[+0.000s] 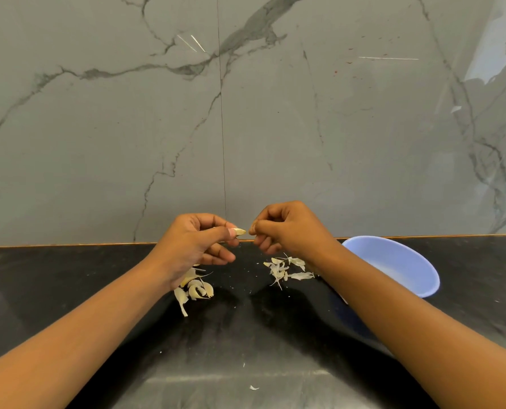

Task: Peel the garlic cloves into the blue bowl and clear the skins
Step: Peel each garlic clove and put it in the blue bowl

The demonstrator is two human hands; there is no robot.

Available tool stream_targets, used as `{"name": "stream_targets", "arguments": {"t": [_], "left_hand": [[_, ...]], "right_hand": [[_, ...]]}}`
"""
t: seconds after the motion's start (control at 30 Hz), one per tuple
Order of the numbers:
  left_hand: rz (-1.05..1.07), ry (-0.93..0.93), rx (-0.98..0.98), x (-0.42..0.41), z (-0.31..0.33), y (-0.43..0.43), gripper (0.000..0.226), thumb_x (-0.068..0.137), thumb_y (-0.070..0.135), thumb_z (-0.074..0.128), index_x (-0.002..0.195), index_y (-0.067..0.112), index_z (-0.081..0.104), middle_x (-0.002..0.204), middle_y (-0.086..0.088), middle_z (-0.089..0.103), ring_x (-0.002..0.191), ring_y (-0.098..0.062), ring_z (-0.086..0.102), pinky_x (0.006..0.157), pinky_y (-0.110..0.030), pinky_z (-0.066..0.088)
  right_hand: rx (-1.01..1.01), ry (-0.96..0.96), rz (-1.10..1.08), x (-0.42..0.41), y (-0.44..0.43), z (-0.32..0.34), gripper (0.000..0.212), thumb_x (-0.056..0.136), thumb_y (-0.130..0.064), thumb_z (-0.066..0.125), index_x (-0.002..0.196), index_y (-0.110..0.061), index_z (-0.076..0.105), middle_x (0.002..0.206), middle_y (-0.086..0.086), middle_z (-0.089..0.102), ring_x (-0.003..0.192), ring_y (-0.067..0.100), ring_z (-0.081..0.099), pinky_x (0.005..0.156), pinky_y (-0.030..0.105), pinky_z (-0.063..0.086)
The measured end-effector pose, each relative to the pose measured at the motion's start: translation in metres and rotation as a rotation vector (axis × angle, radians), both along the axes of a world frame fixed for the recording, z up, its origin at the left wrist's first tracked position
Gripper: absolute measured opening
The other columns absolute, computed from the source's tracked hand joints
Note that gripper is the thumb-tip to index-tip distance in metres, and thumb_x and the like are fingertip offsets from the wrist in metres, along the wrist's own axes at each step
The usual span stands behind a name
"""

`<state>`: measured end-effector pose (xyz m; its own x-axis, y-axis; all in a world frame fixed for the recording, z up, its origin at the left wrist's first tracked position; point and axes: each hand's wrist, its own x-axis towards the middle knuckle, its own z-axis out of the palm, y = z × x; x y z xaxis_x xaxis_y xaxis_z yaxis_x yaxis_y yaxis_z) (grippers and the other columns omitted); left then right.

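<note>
Head view puts the fingers of your left hand at the centre: thumb and forefinger pinch one pale garlic clove, its pointed tip facing right, while the other fingers curl loosely below. Your right hand is curled, its thumb and forefinger pressed together at the clove's tip and touching it. Whether a strip of skin sits between them is too small to tell. Both hands are raised above the desk, in front of the wall's lower edge, so the clove hangs in the air between them.

Count outward from there and you have two heaps on the black stone desk. One heap of cream garlic pieces and skins lies under your left wrist and is partly hidden by it, so the pieces cannot be counted. One scatter of thin white papery skins lies just below your right hand. One lone white scrap sits well apart, near the desk's front edge, and tiny flecks dot the surface between the heaps.

One round light-blue plastic bowl stands on the desk to the right, just beyond your right forearm, which covers its near side. The inner wall that shows is plain blue, and what lies at its bottom cannot be told.

One grey marble-veined wall panel rises behind the desk.
</note>
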<state>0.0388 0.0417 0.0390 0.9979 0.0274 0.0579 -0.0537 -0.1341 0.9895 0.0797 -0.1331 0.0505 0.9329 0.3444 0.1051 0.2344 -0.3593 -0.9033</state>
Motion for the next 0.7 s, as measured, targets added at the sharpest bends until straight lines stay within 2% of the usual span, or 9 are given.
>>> {"name": "stream_targets", "arguments": {"t": [0.13, 0.23, 0.33, 0.4, 0.5, 0.7], "left_hand": [[-0.032, 0.032, -0.029, 0.000, -0.001, 0.000, 0.011, 0.082, 0.009, 0.069, 0.092, 0.008, 0.071, 0.083, -0.010, 0.075, 0.056, -0.015, 0.068, 0.060, -0.027, 0.058], [-0.040, 0.025, -0.015, -0.001, -0.001, -0.001, 0.017, 0.075, 0.011, 0.072, 0.092, 0.011, 0.072, 0.084, -0.009, 0.075, 0.060, -0.016, 0.069, 0.061, -0.026, 0.059], [-0.042, 0.010, -0.006, -0.002, -0.001, 0.000, 0.025, 0.068, 0.017, 0.073, 0.092, 0.012, 0.072, 0.082, -0.008, 0.076, 0.060, -0.016, 0.070, 0.061, -0.026, 0.059], [-0.042, 0.009, -0.016, -0.002, -0.001, 0.000, 0.028, 0.067, 0.020, 0.072, 0.093, 0.010, 0.072, 0.084, -0.009, 0.076, 0.059, -0.016, 0.069, 0.060, -0.026, 0.058], [-0.044, 0.007, -0.020, -0.002, -0.001, -0.001, 0.030, 0.067, 0.023, 0.071, 0.094, 0.009, 0.071, 0.084, -0.010, 0.075, 0.058, -0.016, 0.069, 0.059, -0.026, 0.058], [-0.065, 0.003, -0.045, -0.001, -0.002, -0.002, 0.029, 0.068, 0.024, 0.071, 0.093, 0.009, 0.071, 0.083, -0.009, 0.075, 0.058, -0.016, 0.069, 0.059, -0.026, 0.058]], "right_hand": [[-0.383, 0.002, 0.058, 0.006, -0.015, 0.011, 0.016, 0.093, -0.012, 0.056, 0.089, -0.008, 0.071, 0.073, 0.002, 0.069, 0.062, 0.009, 0.064, 0.058, 0.018, 0.055], [-0.514, -0.081, 0.088, 0.006, -0.021, 0.015, 0.011, 0.089, -0.020, 0.066, 0.082, -0.012, 0.071, 0.069, -0.001, 0.068, 0.059, 0.007, 0.062, 0.055, 0.016, 0.051], [-0.597, -0.237, 0.039, 0.008, -0.023, 0.017, 0.017, 0.081, -0.024, 0.074, 0.070, -0.019, 0.063, 0.064, -0.007, 0.061, 0.053, 0.003, 0.053, 0.054, 0.015, 0.042], [-0.545, -0.325, 0.036, 0.008, -0.024, 0.017, 0.015, 0.080, -0.023, 0.076, 0.075, -0.020, 0.062, 0.069, -0.009, 0.060, 0.061, 0.004, 0.055, 0.054, 0.014, 0.043], [-0.342, -0.328, 0.133, 0.005, -0.020, 0.018, 0.009, 0.082, -0.022, 0.074, 0.087, -0.021, 0.066, 0.075, -0.011, 0.063, 0.069, 0.009, 0.064, 0.054, 0.011, 0.050], [-0.193, -0.300, 0.185, 0.001, -0.012, 0.011, 0.004, 0.084, -0.020, 0.070, 0.086, -0.019, 0.067, 0.078, -0.004, 0.067, 0.073, 0.013, 0.066, 0.061, 0.029, 0.059]]}}
